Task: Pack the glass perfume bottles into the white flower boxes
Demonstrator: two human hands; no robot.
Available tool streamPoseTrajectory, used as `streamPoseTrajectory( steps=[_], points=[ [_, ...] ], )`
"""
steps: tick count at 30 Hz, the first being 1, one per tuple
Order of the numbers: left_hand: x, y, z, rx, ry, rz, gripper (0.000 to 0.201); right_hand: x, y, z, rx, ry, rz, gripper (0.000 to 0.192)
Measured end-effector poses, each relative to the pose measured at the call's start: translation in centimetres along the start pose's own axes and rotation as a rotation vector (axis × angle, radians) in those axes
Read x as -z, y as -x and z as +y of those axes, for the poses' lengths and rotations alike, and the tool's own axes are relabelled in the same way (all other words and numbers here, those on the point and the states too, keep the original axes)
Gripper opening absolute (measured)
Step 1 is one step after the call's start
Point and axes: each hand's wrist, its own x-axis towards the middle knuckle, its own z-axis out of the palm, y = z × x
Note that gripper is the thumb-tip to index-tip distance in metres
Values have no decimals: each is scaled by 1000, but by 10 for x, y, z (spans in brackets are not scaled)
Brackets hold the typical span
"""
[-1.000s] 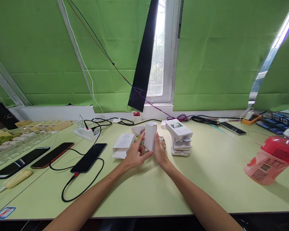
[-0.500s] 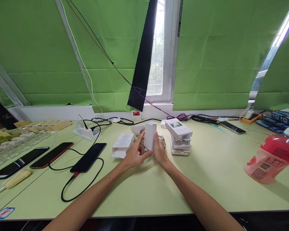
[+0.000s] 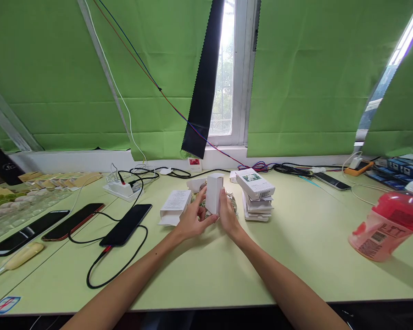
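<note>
Both of my hands hold a small white carton (image 3: 214, 193) upright above the pale green table (image 3: 206, 270), near its middle. My left hand (image 3: 192, 220) grips its left side and lower edge. My right hand (image 3: 228, 214) grips its right side. Behind the carton lie small items in clear wrapping (image 3: 232, 200), mostly hidden. An open white box (image 3: 175, 206) lies just left of my left hand. A stack of white boxes (image 3: 256, 195) stands just right of my right hand.
Three phones (image 3: 125, 224) lie at the left, one on a black cable (image 3: 107, 270). A white power strip (image 3: 121, 189) sits behind them. A red bottle (image 3: 385, 227) lies tilted at the right. Cables and another phone (image 3: 332, 182) run along the window sill.
</note>
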Motion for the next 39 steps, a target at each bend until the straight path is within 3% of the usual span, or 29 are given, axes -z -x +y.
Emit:
streamPoseTrajectory(
  steps=[39],
  points=[
    [0,1,1,5,31,5,101,2,0,-1,-6,2,-3,76]
  ],
)
